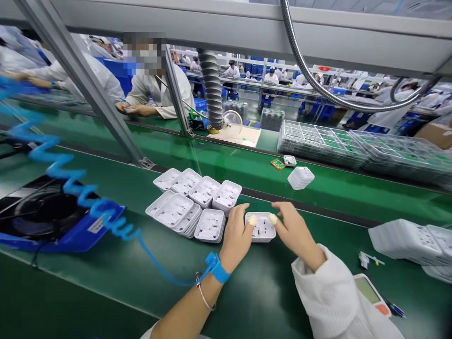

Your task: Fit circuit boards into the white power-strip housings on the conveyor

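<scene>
Between my hands a white plastic casing (262, 231) lies face up on the green bench, its inside showing small posts and dark slots. My left hand (237, 231) grips its left side, the thumb over the rim. From the right, my right hand (292, 229) grips the opposite side with its thumb over the rim. Both thumbs wear pale yellow finger cots. A blue wrist strap (218, 268) is on my left wrist. Just left of my left hand, similar casings stand in several stacks, the nearest being a small stack (209, 226).
A blue coiled cord (102, 209) runs to the strap. The blue-framed fan (52, 212) stands left. At right are casing stacks (406, 240), a white meter (370, 292) and a pen (395, 308). Beyond the belt, a person (155, 89) works near clear trays (318, 141).
</scene>
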Tool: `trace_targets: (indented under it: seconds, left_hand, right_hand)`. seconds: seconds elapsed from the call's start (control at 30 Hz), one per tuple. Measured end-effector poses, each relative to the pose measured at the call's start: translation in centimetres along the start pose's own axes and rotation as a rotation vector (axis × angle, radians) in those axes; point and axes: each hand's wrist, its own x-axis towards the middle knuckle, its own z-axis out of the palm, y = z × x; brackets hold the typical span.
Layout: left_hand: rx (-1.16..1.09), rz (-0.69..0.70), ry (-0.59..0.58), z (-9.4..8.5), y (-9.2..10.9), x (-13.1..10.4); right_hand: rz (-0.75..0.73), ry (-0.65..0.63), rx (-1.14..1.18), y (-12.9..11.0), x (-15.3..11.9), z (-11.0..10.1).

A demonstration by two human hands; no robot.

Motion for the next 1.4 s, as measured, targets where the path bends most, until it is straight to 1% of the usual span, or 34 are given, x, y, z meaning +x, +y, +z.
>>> trace_targets:
  seconds: [0.03, 0.1, 0.17, 0.2, 0.27, 0.3, 0.37, 0.5, 0.57, 0.6, 0.67, 0.73, 0.8, 0.83, 0.87, 0.9, 0.93, 1.0, 1.07, 1.1, 1.13, 1.17, 1.2, 1.23, 1.27, 1.3, 1.33, 1.37, 1.4]
  left_hand:
    - [-0.03, -0.007, 0.024, 0.2, -0.2, -0.3]
    - [-0.068, 0.021, 0.085, 0.4, -0.6, -1.0]
    - [-0.067, 0.114, 0.154, 0.5, -0.9, -1.7]
    - [-0.059, 0.175, 0.181, 0.6, -1.1, -2.1]
    - [-0.053, 0.283, 0.222, 0.7, -1.2, -2.8]
    - [-0.059, 0.315, 0.229, 0.8, -1.1, -3.2]
    - [-0.08, 0.318, 0.241, 1.0, -0.9, -3.7]
    - [-0.091, 0.249, 0.331, 1.5, -0.1, -4.0]
    - [-0.067, 0.252, 0.37, 1.6, 0.1, -4.0]
    - [-0.054, 0.253, 0.378, 1.6, 0.2, -4.0]
    - [-0.037, 0.254, 0.384, 1.5, 0.2, -4.0]
    - [-0.045, 0.256, 0.38, 1.3, 0.1, -3.9]
    - [-0.062, 0.245, 0.364, 1.0, 0.0, -3.7]
    - [-0.062, 0.239, 0.352, 0.7, -0.1, -3.5]
    - [-0.051, 0.237, 0.342, 0.4, -0.1, -3.3]
    - [-0.027, 0.24, 0.339, 0.0, 0.0, -3.1]
    - [0.01, 0.249, 0.342, -0.5, 0.1, -2.9]
    - [0.095, 0.306, 0.362, -1.5, 0.5, -2.8]
    - [0.15, 0.383, 0.335, -2.6, 1.2, -3.1]
    - [0.153, 0.415, 0.299, -3.0, 1.6, -3.4]
    - [0.141, 0.431, 0.254, -3.4, 1.9, -3.7]
    - [0.116, 0.424, 0.202, -3.7, 2.2, -3.9]
    - [0.083, 0.392, 0.157, -4.0, 2.3, -4.0]
    - [0.042, 0.346, 0.135, -4.2, 2.4, -4.0]
    - [0.002, 0.295, 0.129, -4.3, 2.3, -3.9]
    - [-0.038, 0.246, 0.143, -4.4, 2.1, -3.7]
    - [-0.074, 0.207, 0.176, -4.5, 1.9, -3.4]
    - [-0.104, 0.178, 0.218, -4.5, 1.6, -3.2]
    - [-0.124, 0.159, 0.256, -4.5, 1.3, -3.0]
  right_hand:
    - [0.014, 0.053, 0.015, 1.3, 0.3, -0.4]
    - [0.081, 0.176, -0.007, 4.7, 1.8, -1.4]
    - [0.162, 0.282, -0.09, 8.6, 4.0, -2.2]
    - [0.181, 0.313, -0.137, 10.5, 5.2, -2.3]
    - [0.194, 0.332, -0.206, 13.4, 7.7, -1.8]
    - [0.203, 0.336, -0.226, 14.5, 8.8, -1.2]
    - [0.24, 0.344, -0.233, 15.6, 10.6, 0.5]
    - [0.327, 0.398, -0.188, 16.2, 12.6, 4.2]
    - [0.342, 0.426, -0.169, 16.2, 13.1, 5.2]
    - [0.345, 0.436, -0.16, 16.2, 13.3, 5.3]
    - [0.337, 0.451, -0.123, 15.8, 13.7, 4.8]
    - [0.337, 0.496, -0.065, 14.7, 14.0, 3.4]
    - [0.335, 0.524, 0.019, 12.5, 13.7, 1.2]
    - [0.328, 0.507, 0.073, 10.9, 13.1, 0.0]
    - [0.311, 0.45, 0.142, 8.9, 12.2, -1.2]
    - [0.262, 0.351, 0.227, 6.6, 11.0, -2.5]
    - [0.19, 0.225, 0.311, 4.1, 9.4, -3.6]
    - [0.038, -0.084, 0.412, -0.8, 5.8, -5.5]
    - [-0.115, -0.332, 0.465, -4.7, 2.6, -6.8]
    - [-0.16, -0.448, 0.499, -5.8, 1.5, -7.2]
    - [-0.193, -0.552, 0.532, -6.2, 0.9, -7.4]
    - [-0.209, -0.642, 0.567, -6.0, 0.9, -7.5]
    - [-0.204, -0.691, 0.594, -5.1, 1.4, -7.3]
    - [-0.185, -0.699, 0.608, -3.7, 2.5, -6.8]
    - [-0.134, -0.635, 0.602, -1.8, 4.0, -6.1]
    - [-0.06, -0.458, 0.551, 0.4, 5.7, -5.1]
    - [0.053, -0.251, 0.437, 2.6, 7.6, -3.9]
    - [0.179, -0.046, 0.276, 4.8, 9.5, -2.5]
    - [0.257, 0.064, 0.118, 6.7, 11.2, -1.0]
